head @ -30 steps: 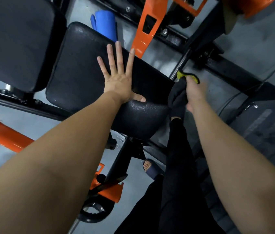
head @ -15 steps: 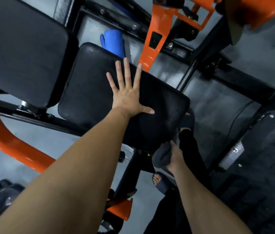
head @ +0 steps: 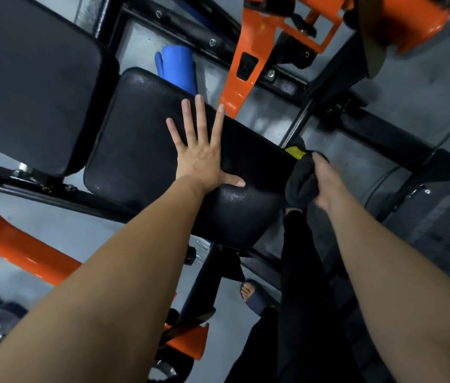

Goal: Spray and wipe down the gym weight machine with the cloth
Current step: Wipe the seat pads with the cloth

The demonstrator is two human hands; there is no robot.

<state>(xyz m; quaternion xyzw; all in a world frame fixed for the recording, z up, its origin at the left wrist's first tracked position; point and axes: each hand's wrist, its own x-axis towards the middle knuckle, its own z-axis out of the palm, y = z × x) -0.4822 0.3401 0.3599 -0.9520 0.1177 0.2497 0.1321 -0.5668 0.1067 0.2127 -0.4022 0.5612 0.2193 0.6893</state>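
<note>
The machine's black padded seat (head: pixel 141 150) fills the middle of the view, wet-speckled near its front edge. My left hand (head: pixel 201 153) lies flat on it with fingers spread. My right hand (head: pixel 326 181) grips a bunched dark cloth (head: pixel 301 181) with a yellow edge against the seat's right side. The larger black back pad (head: pixel 30 78) sits at upper left.
Orange frame parts (head: pixel 248 64) rise behind the seat and an orange tube (head: pixel 11 239) curves at lower left. A blue object (head: pixel 176 64) lies on the grey floor behind the seat. Black frame bars (head: pixel 384 134) cross at right. My sandalled foot (head: pixel 251 294) stands below.
My right hand with the cloth has moved up from the seat's lower front corner to its right side. The left hand stays flat on the seat.
</note>
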